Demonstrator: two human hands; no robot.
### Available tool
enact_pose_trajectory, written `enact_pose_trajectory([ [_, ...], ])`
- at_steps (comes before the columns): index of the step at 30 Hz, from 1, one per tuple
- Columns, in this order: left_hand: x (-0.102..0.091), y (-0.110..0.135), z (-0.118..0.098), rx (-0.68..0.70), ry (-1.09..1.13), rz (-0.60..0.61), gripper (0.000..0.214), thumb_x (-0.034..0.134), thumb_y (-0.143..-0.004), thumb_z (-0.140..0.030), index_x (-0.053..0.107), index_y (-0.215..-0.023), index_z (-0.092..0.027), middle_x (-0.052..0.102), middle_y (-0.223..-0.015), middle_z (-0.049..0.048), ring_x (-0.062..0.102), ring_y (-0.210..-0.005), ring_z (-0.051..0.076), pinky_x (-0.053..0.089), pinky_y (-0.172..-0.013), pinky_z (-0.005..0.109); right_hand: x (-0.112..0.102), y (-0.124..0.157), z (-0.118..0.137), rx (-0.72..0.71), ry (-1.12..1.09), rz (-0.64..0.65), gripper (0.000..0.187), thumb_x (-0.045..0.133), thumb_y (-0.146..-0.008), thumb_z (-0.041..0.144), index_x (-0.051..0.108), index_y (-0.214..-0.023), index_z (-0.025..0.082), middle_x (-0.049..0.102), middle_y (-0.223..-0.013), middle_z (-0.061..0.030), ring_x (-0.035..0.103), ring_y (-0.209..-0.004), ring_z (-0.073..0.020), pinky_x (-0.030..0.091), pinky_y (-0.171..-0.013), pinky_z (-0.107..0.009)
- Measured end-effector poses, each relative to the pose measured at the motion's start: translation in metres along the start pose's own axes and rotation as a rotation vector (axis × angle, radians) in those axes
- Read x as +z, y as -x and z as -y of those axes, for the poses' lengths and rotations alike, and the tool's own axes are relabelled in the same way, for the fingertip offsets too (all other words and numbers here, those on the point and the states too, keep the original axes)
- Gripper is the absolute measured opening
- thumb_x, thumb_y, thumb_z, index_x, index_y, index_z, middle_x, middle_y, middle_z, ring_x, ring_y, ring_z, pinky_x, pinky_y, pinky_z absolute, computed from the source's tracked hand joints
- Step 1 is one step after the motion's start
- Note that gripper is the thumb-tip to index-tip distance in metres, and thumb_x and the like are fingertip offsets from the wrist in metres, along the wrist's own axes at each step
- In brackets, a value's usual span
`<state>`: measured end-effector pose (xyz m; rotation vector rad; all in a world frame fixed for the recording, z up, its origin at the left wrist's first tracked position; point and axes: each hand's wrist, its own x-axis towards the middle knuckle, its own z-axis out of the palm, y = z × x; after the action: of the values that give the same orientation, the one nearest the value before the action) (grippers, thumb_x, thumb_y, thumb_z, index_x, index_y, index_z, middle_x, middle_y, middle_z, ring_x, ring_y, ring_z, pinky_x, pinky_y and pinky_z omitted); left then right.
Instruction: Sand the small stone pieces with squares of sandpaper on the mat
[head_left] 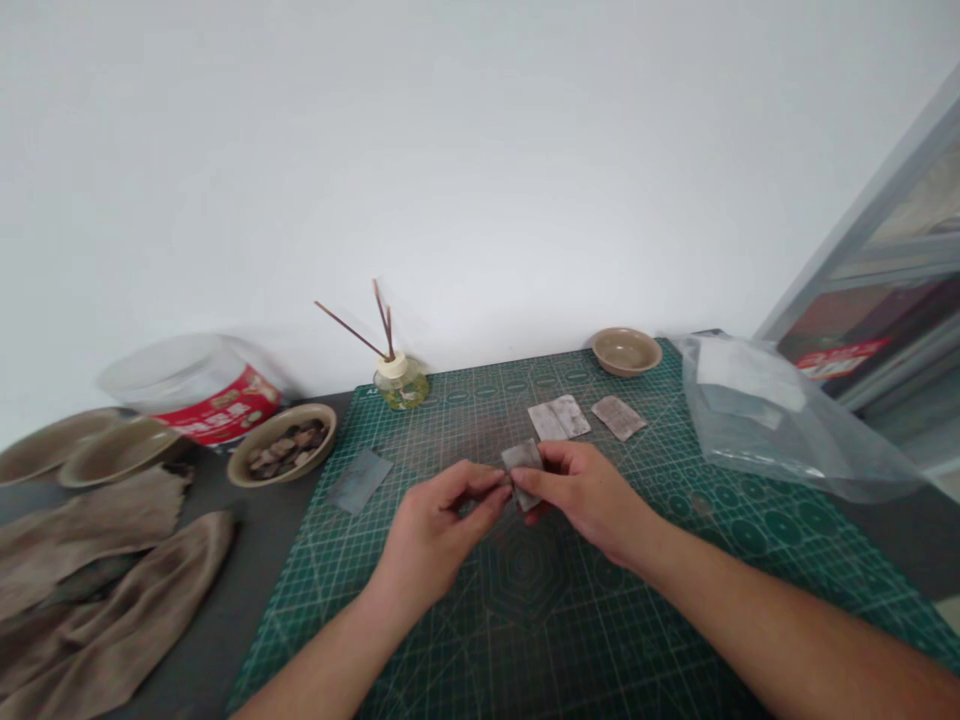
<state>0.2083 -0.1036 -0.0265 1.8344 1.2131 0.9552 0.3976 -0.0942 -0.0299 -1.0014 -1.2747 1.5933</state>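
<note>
Over the middle of the green cutting mat (420, 650), my right hand (581, 490) pinches a small grey cloth-like piece (523, 457) between thumb and fingers. The fingertips of my left hand (442, 520) are pressed together at the left edge of that same piece; whether they grip it or something small beside it is hard to see. Beyond my hands lie a pale, stained folded piece (560, 418) and a brownish-grey flat piece (619, 417). To the left of my left hand rests a flat, translucent grey sheet (361, 481).
A bowl of stones (289, 450) stands left, near a red-labelled plastic jar (217, 405), more bowls (124, 450) and brown cloth (165, 590). A reed diffuser (401, 382) and a small bowl (627, 352) are by the wall. A clear plastic bag (780, 430) lies right.
</note>
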Motion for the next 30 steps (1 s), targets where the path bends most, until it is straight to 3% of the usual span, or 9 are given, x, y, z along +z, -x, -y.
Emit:
enact_pose_trajectory([
  [4,-0.001,0.001,-0.001,-0.014,0.004,0.047,0.011,0.066,-0.086,-0.029,0.071,-0.093,-0.022,0.074,-0.084,0.0000,0.069,-0.077,0.016,0.053,-0.070,0.024,0.000,0.000,0.000,0.033,-0.024,0.010,0.027,0.074,-0.078,0.042,0.070,-0.081,0.015,0.064,-0.070,-0.0010,0.058,-0.062,-0.0135,0.050,-0.058,-0.026],
  [8,-0.003,0.003,-0.002,0.082,-0.100,0.081,0.012,0.065,-0.087,-0.025,0.072,-0.096,-0.024,0.075,-0.094,-0.0004,0.069,-0.085,0.016,0.052,-0.077,0.025,0.002,0.000,-0.001,0.051,-0.046,-0.028,0.028,0.073,-0.079,0.042,0.069,-0.078,0.015,0.064,-0.066,-0.0010,0.059,-0.059,-0.0138,0.050,-0.058,-0.027],
  [14,0.000,0.006,-0.003,-0.025,-0.075,-0.010,0.013,0.062,-0.090,-0.034,0.068,-0.091,-0.022,0.073,-0.079,-0.0019,0.067,-0.071,0.014,0.049,-0.063,0.023,0.002,0.001,0.002,0.034,-0.077,0.023,0.026,0.075,-0.077,0.040,0.071,-0.082,0.015,0.067,-0.072,-0.0016,0.060,-0.064,-0.0135,0.050,-0.062,-0.026],
  [19,0.000,0.007,-0.006,0.071,-0.174,0.031,0.010,0.063,-0.089,-0.028,0.070,-0.095,-0.025,0.074,-0.087,-0.0029,0.068,-0.078,0.014,0.049,-0.070,0.023,0.003,0.003,0.004,0.046,-0.070,-0.011,0.028,0.074,-0.079,0.041,0.071,-0.083,0.014,0.065,-0.069,-0.0013,0.058,-0.061,-0.0132,0.049,-0.059,-0.026],
  [24,0.002,0.009,-0.011,-0.009,-0.121,-0.029,0.012,0.060,-0.090,-0.032,0.066,-0.092,-0.022,0.073,-0.079,-0.0026,0.067,-0.071,0.013,0.048,-0.063,0.023,0.003,0.004,0.004,0.025,-0.077,0.015,0.026,0.075,-0.078,0.039,0.070,-0.081,0.014,0.066,-0.070,-0.0015,0.059,-0.063,-0.0133,0.049,-0.061,-0.026],
  [30,0.005,0.012,-0.012,0.001,-0.098,-0.055,0.011,0.062,-0.089,-0.031,0.067,-0.090,-0.021,0.073,-0.081,-0.0017,0.068,-0.072,0.014,0.049,-0.064,0.023,0.003,0.004,0.005,0.025,-0.095,0.023,0.021,0.072,-0.080,0.035,0.069,-0.082,0.014,0.066,-0.071,-0.0015,0.060,-0.063,-0.0136,0.049,-0.061,-0.026],
])
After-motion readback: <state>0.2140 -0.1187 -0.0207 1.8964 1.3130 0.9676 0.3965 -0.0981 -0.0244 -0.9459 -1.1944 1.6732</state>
